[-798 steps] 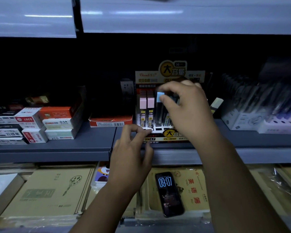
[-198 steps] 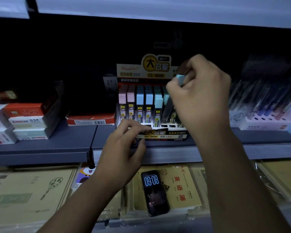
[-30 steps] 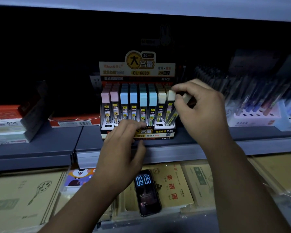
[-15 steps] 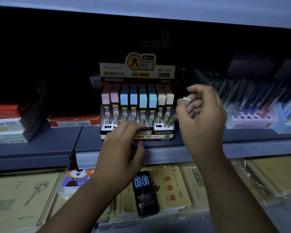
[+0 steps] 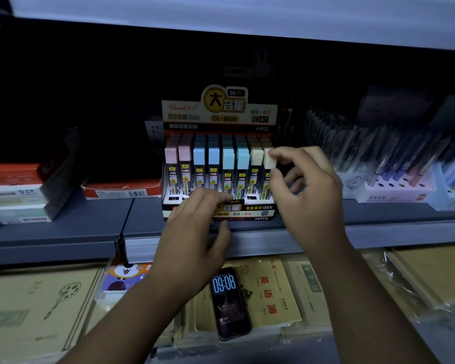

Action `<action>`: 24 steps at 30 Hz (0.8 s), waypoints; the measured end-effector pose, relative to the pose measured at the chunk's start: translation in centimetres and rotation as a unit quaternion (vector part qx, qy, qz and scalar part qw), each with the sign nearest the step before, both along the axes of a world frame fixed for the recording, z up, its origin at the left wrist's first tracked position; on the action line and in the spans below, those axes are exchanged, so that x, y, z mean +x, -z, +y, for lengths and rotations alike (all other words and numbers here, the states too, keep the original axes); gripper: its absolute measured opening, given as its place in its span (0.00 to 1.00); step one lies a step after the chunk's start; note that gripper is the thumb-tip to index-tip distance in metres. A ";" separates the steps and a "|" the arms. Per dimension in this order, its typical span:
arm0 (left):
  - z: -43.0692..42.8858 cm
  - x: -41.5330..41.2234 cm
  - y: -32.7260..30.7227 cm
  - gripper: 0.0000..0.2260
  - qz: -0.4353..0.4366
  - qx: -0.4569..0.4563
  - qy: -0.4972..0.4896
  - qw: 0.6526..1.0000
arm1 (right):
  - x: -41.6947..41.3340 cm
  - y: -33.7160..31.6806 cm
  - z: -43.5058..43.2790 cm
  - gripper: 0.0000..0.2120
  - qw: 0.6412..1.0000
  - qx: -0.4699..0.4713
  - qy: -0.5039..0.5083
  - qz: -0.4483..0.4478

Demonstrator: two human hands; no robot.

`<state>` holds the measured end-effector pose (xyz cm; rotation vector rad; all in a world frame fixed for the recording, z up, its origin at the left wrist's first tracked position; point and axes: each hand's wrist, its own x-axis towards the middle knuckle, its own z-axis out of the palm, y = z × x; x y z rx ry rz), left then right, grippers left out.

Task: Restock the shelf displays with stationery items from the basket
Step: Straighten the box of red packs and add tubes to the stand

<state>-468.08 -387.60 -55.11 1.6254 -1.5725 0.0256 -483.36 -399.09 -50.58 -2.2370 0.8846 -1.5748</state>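
right hand [image 5: 307,185] pinching cream-capped lead case [image 5: 269,160], rightmost front slot of display box [image 5: 258,212] | left hand [image 5: 195,227] gripping its front lip at shelf [image 5: 90,227] edge | pen tray [image 5: 394,190] near on right

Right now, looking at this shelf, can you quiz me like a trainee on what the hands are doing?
1. Fill in: the phone screen reads ____.
2. True or false: the right hand pinches a pink-capped lead case.
3. The left hand holds: A the front of the lead display box, B the phone, C a pen tray.
Key: 1 09:08; 2 false, it pinches the cream-capped lead case; 3 A.
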 end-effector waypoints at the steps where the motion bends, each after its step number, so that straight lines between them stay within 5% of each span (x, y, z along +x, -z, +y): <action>1: 0.1 0.0 0.0 0.18 -0.001 0.000 0.002 1.000 | -0.1 0.0 0.0 0.12 1.000 0.001 -0.003 -0.004; 8: 0.9 0.6 -0.7 0.18 -0.012 0.010 0.020 1.000 | -1.0 0.8 0.0 0.33 0.991 0.127 -0.034 0.040; 11: 1.8 1.3 -1.0 0.14 0.000 -0.019 -0.082 0.996 | -1.8 1.3 -0.4 0.38 0.976 0.181 -0.025 0.120; 16: 2.6 3.9 -1.3 0.19 0.058 0.045 -0.244 0.967 | -1.9 1.4 -0.3 0.31 0.952 0.220 0.005 0.212; 20: 1.9 4.6 -1.4 0.08 0.075 0.090 -0.258 0.959 | -1.1 1.0 -0.1 0.16 0.949 0.225 0.043 0.216; 24: 0.9 4.1 -1.9 0.14 0.122 0.072 -0.247 0.959 | 0.0 1.0 -1.1 0.17 0.949 0.230 0.070 0.205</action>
